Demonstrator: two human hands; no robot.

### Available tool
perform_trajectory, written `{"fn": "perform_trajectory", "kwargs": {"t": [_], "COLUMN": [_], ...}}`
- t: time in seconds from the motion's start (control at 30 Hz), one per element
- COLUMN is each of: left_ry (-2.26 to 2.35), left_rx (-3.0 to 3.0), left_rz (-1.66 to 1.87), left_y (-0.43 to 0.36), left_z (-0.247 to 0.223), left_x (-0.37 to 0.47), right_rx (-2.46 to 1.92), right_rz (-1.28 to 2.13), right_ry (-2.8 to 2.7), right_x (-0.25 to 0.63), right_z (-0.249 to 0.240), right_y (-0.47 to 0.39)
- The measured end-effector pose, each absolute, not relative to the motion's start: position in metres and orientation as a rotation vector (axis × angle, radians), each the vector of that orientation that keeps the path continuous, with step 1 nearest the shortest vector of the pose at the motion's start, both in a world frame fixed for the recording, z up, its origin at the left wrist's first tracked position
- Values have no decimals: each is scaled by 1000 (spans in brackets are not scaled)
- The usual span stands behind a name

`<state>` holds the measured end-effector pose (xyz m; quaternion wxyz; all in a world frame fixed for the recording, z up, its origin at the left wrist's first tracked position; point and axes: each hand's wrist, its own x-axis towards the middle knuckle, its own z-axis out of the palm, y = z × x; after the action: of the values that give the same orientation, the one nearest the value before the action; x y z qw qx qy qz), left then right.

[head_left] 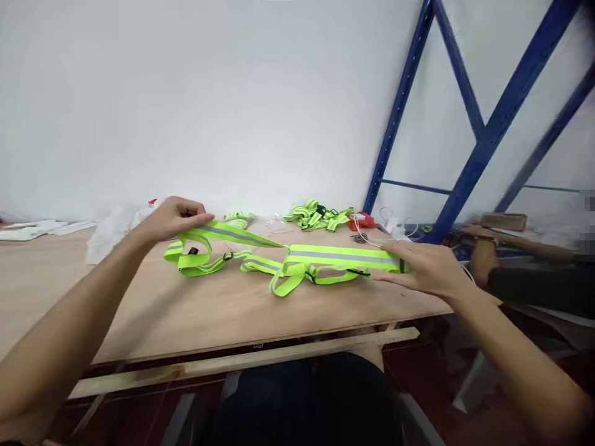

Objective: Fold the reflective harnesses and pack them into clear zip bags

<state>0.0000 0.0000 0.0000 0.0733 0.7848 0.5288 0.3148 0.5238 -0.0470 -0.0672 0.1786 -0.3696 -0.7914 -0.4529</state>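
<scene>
A neon yellow-green reflective vest made of straps (344, 255), with grey stripes and black buckles, is stretched between my two hands just over the wooden table. My left hand (174, 218) pinches one strap at the left, thumb and fingers closed on it. At the right, my right hand (421, 267) grips the end of the wide band, near its black edge. Looser straps hang down in the middle and rest on the tabletop. The fingertips of my right hand are partly hidden behind the band.
On the wooden table (209, 319), more reflective straps (318, 215) lie at the back beside a red item (365, 222) and white cables. Clear and white plastic bags (111, 238) sit at the left. Blue rack posts (488, 142) rise at the right, near another person's arm (486, 254).
</scene>
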Motion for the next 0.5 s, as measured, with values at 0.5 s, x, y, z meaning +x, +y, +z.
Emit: {"fn": "perform_trajectory", "kwargs": {"t": [0.5], "left_ry": [2174], "left_rx": [2977], "left_rz": [792], "left_y": [-38], "left_z": [73], "left_x": [-30], "right_rx": [-1466], "right_rz": [-1003], "right_ry": [-1579], "right_x": [556], "right_z": [27], "right_y": [-37]}}
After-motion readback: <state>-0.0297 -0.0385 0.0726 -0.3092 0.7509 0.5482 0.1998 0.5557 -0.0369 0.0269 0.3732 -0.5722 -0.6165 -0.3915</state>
